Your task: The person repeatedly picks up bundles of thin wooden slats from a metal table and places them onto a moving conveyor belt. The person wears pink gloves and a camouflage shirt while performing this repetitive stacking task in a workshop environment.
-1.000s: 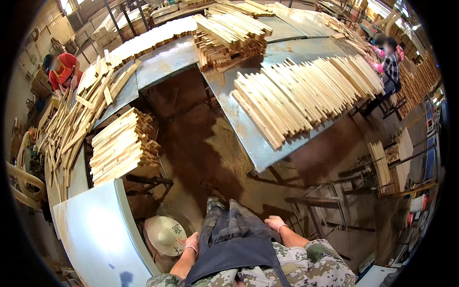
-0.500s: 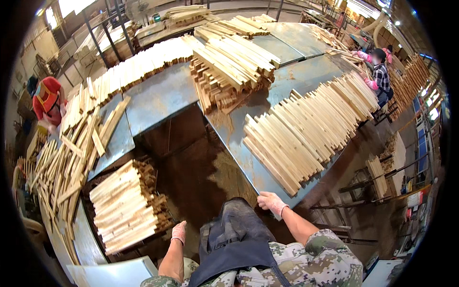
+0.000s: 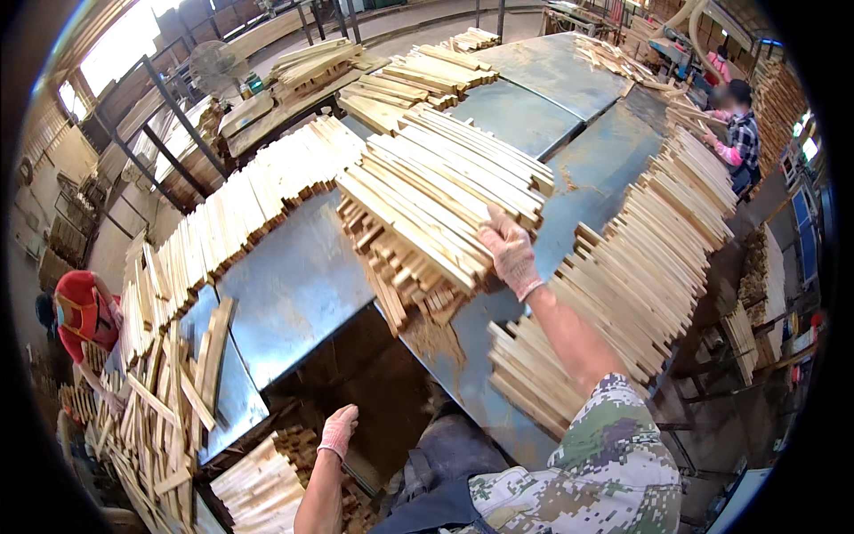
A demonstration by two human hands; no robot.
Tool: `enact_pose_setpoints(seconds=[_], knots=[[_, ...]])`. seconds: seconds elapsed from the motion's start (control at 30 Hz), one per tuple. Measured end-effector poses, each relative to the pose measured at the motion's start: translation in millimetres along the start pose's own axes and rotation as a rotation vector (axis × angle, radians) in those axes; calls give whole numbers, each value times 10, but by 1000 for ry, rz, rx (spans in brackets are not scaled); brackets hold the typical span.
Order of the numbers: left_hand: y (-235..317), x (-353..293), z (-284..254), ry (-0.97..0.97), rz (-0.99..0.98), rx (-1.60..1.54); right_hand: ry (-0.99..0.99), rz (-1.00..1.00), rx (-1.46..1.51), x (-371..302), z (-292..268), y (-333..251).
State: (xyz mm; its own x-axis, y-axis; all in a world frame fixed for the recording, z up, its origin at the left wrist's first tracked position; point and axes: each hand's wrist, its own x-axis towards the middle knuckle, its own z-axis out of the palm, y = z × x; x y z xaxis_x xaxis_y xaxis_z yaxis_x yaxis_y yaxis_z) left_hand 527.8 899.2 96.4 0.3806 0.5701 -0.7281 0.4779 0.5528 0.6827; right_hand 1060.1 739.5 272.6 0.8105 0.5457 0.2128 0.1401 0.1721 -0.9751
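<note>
My right hand (image 3: pixel 510 251), in a pale work glove, reaches out to the near right end of a tall stack of wooden strips (image 3: pixel 427 182). Its fingers are closed at the end of a wooden strip on the stack's top layer; the palm side is hidden. Gloved as well, my left hand (image 3: pixel 338 432) hangs over the dark gap between the tables, fingers curled in with nothing seen in them. Below and beside it is a lower pile of strips (image 3: pixel 258 488). To the right of the stack, a long row of strips (image 3: pixel 614 285) lies on the blue-grey metal table (image 3: pixel 458 331).
More strips (image 3: pixel 240 209) line the far edge of the left table (image 3: pixel 298 285), and loose ones (image 3: pixel 165 405) lie jumbled at its left end. One person in red (image 3: pixel 87 311) works at far left, another in a checked shirt (image 3: pixel 740 142) at far right. Posts (image 3: pixel 182 125) stand behind.
My right hand has gone from the table's near corner forward to the tall stack. My left hand stays low, fingers still curled. My view has moved closer to the stack.
</note>
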Motion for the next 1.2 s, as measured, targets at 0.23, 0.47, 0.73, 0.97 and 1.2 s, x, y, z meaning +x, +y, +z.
enact_pose_setpoints(seconds=[0.23, 0.47, 0.73, 0.97, 1.2], knots=[[2003, 984, 1261, -30, 287, -72, 178, -53, -847, 2110, 55, 470], [2922, 1573, 2118, 133, 376, -261, 245, -28, -1315, 3156, -68, 810], [3172, 1601, 2493, 189, 486, -265, 107, 362, -1445, 3614, -118, 881], [3084, 1732, 2623, 321, 418, -234, 105, 338, -1397, 3593, -85, 744], [3222, 1736, 2137, -93, 202, -701, -104, 437, -1154, 2697, -214, 470]])
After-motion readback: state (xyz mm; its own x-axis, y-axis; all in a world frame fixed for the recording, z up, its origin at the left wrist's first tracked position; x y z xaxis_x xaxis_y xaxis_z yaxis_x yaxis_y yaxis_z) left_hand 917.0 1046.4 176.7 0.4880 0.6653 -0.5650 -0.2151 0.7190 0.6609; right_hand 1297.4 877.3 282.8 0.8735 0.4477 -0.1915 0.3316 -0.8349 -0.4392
